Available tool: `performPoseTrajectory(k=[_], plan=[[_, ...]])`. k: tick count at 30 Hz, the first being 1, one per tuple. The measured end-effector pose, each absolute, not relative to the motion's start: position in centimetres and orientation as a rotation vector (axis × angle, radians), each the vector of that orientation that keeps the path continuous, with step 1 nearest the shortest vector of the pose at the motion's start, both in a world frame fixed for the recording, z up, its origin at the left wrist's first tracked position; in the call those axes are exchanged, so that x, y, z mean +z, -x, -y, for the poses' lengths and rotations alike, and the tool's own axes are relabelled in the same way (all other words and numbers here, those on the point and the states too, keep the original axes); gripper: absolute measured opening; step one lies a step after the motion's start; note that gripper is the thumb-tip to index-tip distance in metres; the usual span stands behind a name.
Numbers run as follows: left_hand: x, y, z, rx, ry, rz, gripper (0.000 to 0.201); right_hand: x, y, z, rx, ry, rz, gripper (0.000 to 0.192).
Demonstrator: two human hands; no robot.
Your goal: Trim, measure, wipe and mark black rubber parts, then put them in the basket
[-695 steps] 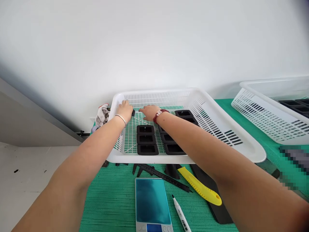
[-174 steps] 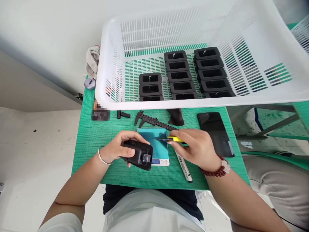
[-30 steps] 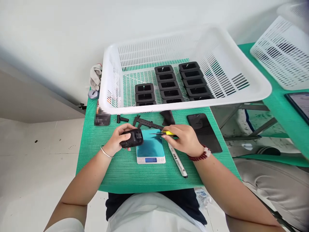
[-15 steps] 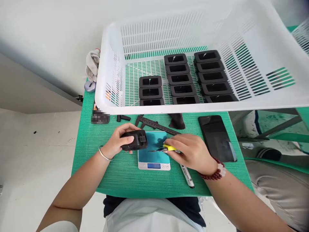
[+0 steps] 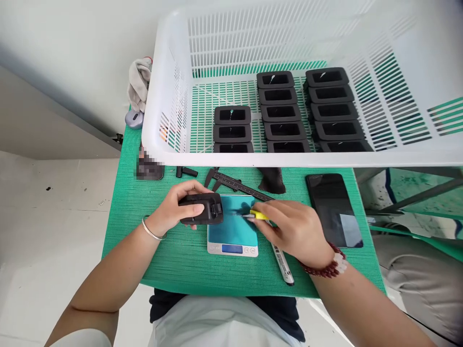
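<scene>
Fingers of the left hand are wrapped around a black plastic part, held on its side over the scale, apparently so its clip faces the blade. The right hand is closed on a yellow knife, mostly hidden in the palm; a pen lies beneath. At twelve o'clock, a white basket holds more parts, its rim hiding the nearest.

the left hand, which reached into the white basket at first, now grips a black part over the scale. the right hand now holds the yellow knife, lifted off the bench.
</scene>
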State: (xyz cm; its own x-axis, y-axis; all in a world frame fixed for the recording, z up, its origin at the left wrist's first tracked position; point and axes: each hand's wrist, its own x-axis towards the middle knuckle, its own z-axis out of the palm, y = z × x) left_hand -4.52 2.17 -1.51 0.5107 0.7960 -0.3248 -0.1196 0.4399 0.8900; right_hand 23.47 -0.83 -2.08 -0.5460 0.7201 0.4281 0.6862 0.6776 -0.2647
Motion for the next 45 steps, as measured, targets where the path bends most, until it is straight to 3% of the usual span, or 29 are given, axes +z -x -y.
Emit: performPoseTrajectory(k=[12, 45], plan=[[-0.6, 3.9, -1.3, 0.719, -1.003, -1.050, 0.042, -1.7, -23.0, 1.1, -0.051, 1.143, 2.358, 0.011], [-0.3, 3.9, -1.2, 0.744, -0.918, -1.046, 0.041, -1.7, -23.2, 1.0, 0.073, 1.066, 2.388, 0.012]])
